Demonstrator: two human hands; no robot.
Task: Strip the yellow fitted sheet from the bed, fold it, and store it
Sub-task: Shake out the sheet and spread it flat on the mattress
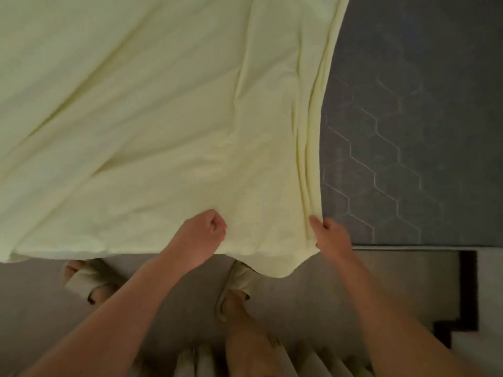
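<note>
Sheet [141,126] spread over the left and middle of the mattress [422,131], running long away from the body, its near hem hanging just past the bed's edge above the floor [313,295]. Right border bunched into long folds, grey mattress bare beyond it. Both hands at the near hem, sheet lying ahead of them. Right hand [330,235] nearer the bunched border, grip closed, pinching those folds. Left hand [202,235] curled into a fist at the hem, apparently clutching cloth. Likely next: drawing that border leftward across.
</note>
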